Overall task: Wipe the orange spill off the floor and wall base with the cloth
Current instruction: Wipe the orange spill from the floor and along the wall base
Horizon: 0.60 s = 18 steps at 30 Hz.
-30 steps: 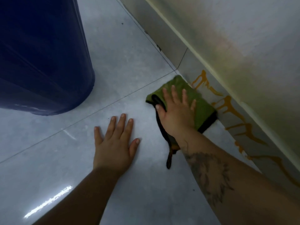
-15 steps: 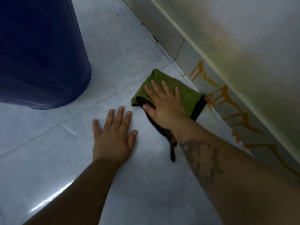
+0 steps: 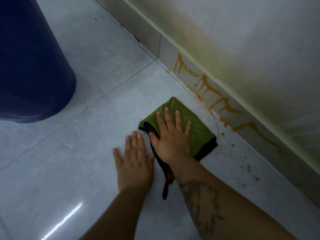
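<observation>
right hand (image 3: 170, 141) lies flat on the green cloth (image 3: 197, 134), fingers spread, pressing it to the floor (image 3: 86, 170) near the wall base (image 3: 245, 125), not touching it. a dark strip of the cloth trails back under the wrist. left hand (image 3: 134, 163) lies flat on bare tile just beside it, fingers spread, holding nothing. orange spill (image 3: 223, 104) runs down the wall base; drops dot the floor beside the cloth. blue bin (image 3: 31, 66) stands well apart.

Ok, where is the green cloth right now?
In the head view the green cloth lies flat on the floor tile right of centre, under the right hand, just short of the orange-streaked wall base.
</observation>
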Motion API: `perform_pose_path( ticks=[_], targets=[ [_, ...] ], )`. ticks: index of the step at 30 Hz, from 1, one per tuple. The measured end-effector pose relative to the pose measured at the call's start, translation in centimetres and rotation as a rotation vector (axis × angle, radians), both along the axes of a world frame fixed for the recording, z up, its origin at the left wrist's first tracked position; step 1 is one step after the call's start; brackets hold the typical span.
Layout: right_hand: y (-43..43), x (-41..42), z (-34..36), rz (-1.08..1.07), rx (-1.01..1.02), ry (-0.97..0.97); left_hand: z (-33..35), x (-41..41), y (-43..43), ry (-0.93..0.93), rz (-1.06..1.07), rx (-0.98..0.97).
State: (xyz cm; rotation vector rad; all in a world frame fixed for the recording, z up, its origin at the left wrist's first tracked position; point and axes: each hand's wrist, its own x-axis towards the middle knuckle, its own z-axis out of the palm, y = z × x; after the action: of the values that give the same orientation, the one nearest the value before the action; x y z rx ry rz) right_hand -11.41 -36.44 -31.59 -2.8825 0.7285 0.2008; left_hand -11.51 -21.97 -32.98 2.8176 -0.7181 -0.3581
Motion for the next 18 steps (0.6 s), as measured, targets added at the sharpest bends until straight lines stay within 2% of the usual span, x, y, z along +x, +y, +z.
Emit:
perform_pose_path(
  ticks=[2,4,8,11,14,18],
  targets=[
    [-2.8,-0.1,0.1,0.143,0.027,0.017,-0.3,-2.2,-0.4,0.001,-0.003,0.003],
    [-5.5,-1.9,0.1,0.158,0.015,0.004,-0.3,-2.3,-0.4,-0.015,0.007,0.022],
    [-6.1,-7.2,-0.2,-0.192,0.008,0.052,-0.1,-2.3,-0.5,0.005,0.004,0.02],
    [-1.4,-9.1,0.3,-0.305,0.015,0.061,0.0,-2.4,-0.5,0.0,0.019,0.004],
    [1.7,-8.1,0.2,-0.242,0.025,0.06,0.0,-2.3,-0.5,-0.004,0.019,0.005],
    [-1.7,-5.2,0.1,-0.019,0.026,0.002,0.1,-2.3,-0.4,-0.009,-0.004,0.007]
  ],
)
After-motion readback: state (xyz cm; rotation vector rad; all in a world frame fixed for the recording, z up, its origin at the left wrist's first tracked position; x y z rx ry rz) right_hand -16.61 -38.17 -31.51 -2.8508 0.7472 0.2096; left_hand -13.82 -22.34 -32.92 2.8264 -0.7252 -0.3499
